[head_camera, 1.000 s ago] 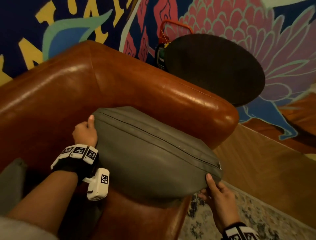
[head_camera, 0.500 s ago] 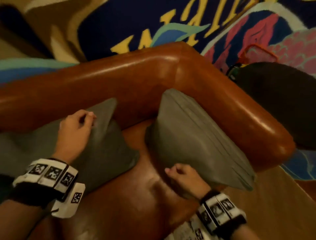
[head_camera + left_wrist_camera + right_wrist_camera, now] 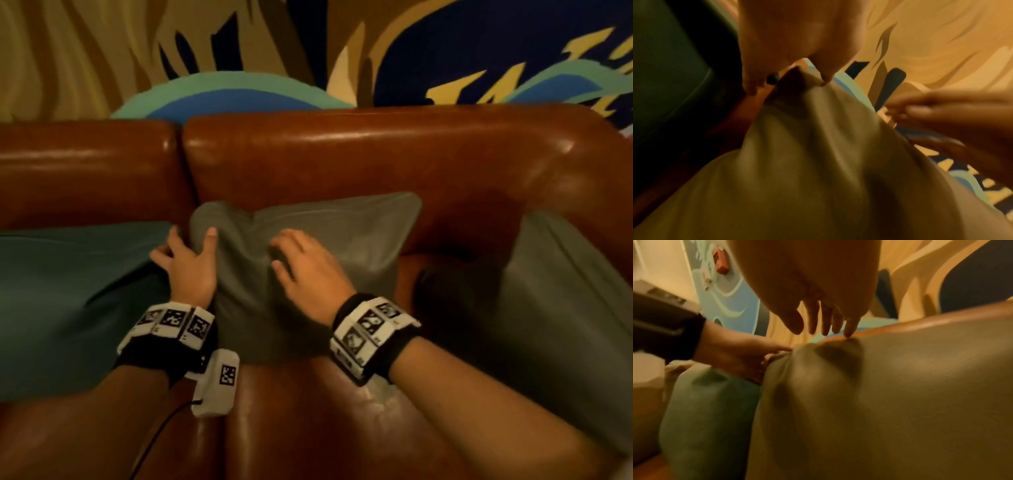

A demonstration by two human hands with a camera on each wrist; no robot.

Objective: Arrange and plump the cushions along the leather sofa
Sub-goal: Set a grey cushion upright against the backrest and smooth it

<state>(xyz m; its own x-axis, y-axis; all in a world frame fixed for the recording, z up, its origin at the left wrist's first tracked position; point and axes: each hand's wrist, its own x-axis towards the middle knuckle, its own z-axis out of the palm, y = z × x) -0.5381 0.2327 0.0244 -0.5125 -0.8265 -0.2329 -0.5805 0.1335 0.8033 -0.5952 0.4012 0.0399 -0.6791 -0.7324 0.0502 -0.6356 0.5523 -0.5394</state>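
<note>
A grey cushion (image 3: 329,240) leans against the back of the brown leather sofa (image 3: 342,161). My left hand (image 3: 191,246) pinches its upper left corner, thumb on the front and fingers behind; the left wrist view shows that hand (image 3: 797,48) bunching the cushion's (image 3: 818,162) corner. My right hand (image 3: 294,257) presses on the cushion's front with fingers spread and fairly straight. In the right wrist view the fingertips (image 3: 849,334) touch a dent in the cushion (image 3: 900,386). A teal cushion (image 3: 68,291) lies to the left, and another grey cushion (image 3: 565,325) stands at the right armrest.
A painted mural wall (image 3: 239,51) rises behind the sofa back. Bare leather seat (image 3: 325,428) shows in front of the middle cushion, between my forearms. A cable hangs from the left wrist camera (image 3: 219,383).
The view has swung left from the armrest. My right hand has let go of the end cushion and now presses the middle cushion; my left hand has shifted to that cushion's corner.
</note>
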